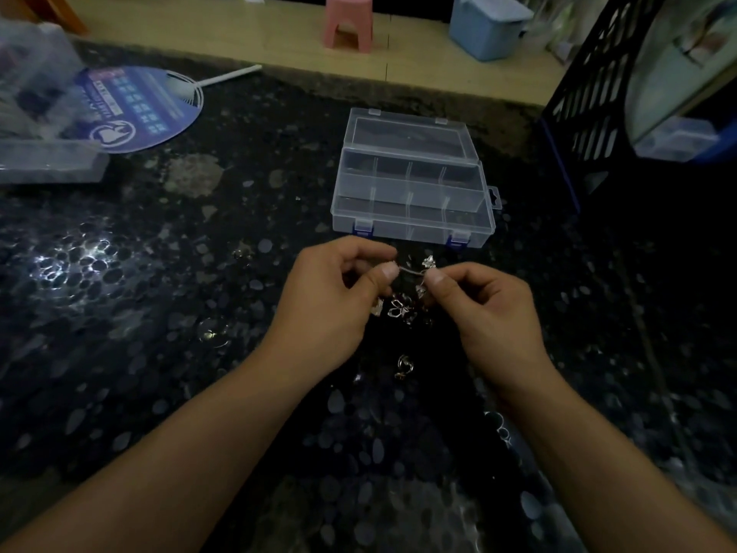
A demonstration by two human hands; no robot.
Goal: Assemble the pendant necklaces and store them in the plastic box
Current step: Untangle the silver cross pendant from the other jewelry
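A clear plastic box (pixel 410 217) with dividers and blue latches stands open on the dark table, lid tipped back. Just in front of it my left hand (pixel 339 297) and my right hand (pixel 486 309) pinch the two ends of a thin silver chain (pixel 410 271) stretched between thumb and fingertips. A small silver pendant (pixel 428 263) sits by my right fingertips. Several loose silver pendants (pixel 399 309) lie on the table under my hands, and one more pendant (pixel 403 367) lies nearer to me.
A round printed hand fan (pixel 135 109) and a frosted plastic container (pixel 44 113) lie at the far left. A black mesh basket (pixel 590 97) stands at the far right. Beyond the table edge are a pink stool (pixel 349 21) and a blue bin (pixel 486 25).
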